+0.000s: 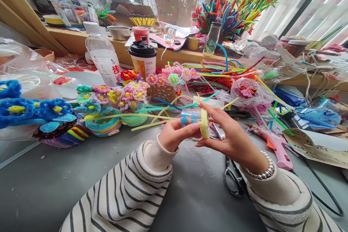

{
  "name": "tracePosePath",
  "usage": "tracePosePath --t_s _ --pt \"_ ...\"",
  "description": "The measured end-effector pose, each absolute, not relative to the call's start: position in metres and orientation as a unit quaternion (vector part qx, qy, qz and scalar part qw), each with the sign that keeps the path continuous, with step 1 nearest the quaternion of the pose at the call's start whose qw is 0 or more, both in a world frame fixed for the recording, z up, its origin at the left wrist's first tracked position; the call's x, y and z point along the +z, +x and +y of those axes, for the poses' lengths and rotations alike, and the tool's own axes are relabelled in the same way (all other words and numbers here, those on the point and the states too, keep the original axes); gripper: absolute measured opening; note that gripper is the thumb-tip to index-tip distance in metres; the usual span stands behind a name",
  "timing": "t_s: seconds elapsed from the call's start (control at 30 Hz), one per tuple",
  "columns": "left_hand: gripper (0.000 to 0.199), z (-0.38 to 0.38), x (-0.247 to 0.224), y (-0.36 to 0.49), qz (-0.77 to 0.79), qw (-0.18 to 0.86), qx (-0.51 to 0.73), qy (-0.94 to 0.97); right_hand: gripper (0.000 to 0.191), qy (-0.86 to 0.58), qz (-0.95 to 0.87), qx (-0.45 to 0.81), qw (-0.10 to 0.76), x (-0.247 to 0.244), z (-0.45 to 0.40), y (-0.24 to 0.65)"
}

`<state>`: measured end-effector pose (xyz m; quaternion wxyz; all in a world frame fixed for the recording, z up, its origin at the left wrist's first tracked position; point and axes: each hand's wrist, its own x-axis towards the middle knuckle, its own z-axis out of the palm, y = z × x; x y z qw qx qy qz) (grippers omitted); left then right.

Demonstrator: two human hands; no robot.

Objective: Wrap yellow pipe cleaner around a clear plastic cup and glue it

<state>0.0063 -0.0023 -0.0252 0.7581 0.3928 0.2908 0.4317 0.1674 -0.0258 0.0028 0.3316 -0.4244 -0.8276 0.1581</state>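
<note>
A small clear plastic cup (190,116) with blue print lies sideways between my hands above the grey table. Pale yellow pipe cleaner (204,123) wraps round its right end. My left hand (178,132) holds the cup from the left, its thumb reaching the yellow band. With fingers curved over the top and thumb beneath, my right hand (227,132) grips the yellow-wrapped end. A long yellow-green strand (116,116) stretches left from behind my left hand; where it ends on the right is hidden.
Black scissors (234,181) and a pink glue gun (280,148) lie on the table (108,174) at the right. Fuzzy flower baskets (103,123) stand left. Behind are a plastic bottle (103,56), a lidded paper cup (143,59) and bundled pipe cleaners (212,72).
</note>
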Motion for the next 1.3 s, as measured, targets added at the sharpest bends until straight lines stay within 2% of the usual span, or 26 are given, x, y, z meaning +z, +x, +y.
tracePosePath --t_s 0.33,0.6,1.3 --pt "0.021 -0.0024 -0.0255 0.0062 0.268 0.765 0.433 0.394 0.079 -0.428 -0.833 0.138 0.322 0.0028 -0.0258 0.1667" --pt "0.022 -0.002 -0.0269 0.0062 0.291 0.749 0.439 0.403 0.077 -0.43 -0.833 0.116 0.328 0.0026 -0.0262 0.1657" --pt "0.027 0.0008 -0.025 0.0089 0.27 0.788 0.434 0.342 0.076 -0.441 -0.83 0.094 0.328 0.0011 -0.0236 0.1666"
